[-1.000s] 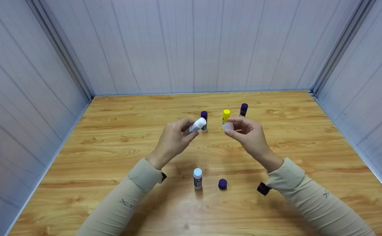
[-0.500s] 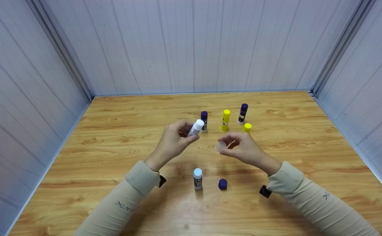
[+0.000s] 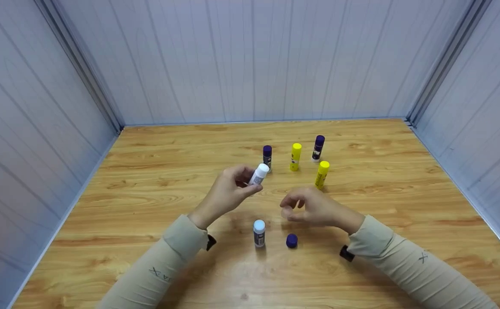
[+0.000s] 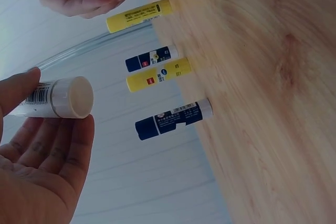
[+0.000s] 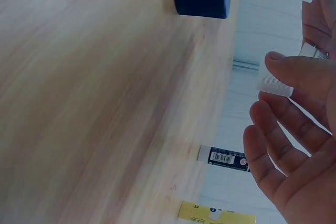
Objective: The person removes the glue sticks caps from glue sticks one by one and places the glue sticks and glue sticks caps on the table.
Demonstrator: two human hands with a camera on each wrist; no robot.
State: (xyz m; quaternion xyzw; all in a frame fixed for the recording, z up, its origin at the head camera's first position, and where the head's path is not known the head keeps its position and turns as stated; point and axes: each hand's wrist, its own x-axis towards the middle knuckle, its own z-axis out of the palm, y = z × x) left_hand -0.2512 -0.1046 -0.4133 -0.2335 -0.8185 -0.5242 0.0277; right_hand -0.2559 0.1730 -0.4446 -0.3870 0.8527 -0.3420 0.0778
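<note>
My left hand (image 3: 226, 191) grips a white glue stick (image 3: 258, 175) above the table, tilted with its top toward the upper right. In the left wrist view, a hollow round end of this glue stick (image 4: 71, 98) shows between thumb and fingers. Between thumb and fingertips, my right hand (image 3: 314, 208) pinches a translucent white cap (image 5: 275, 82) with a ribbed side. Below the right hand, a dark blue cap (image 3: 292, 241) rests on the table. To that cap's left stands an upright glue stick (image 3: 259, 234) with a pale top and dark label.
Farther back on the wooden table (image 3: 168, 171) several glue sticks stand upright: a dark one (image 3: 267, 155) behind the left hand, a yellow one (image 3: 295, 157), another dark one (image 3: 318, 148) and a second yellow one (image 3: 322, 174). Pale panel walls (image 3: 250, 64) enclose the back and sides.
My right hand has come nearer and lower with the translucent cap, uncovering the yellow glue stick at the right. My left hand has dropped slightly, still holding the white glue stick.
</note>
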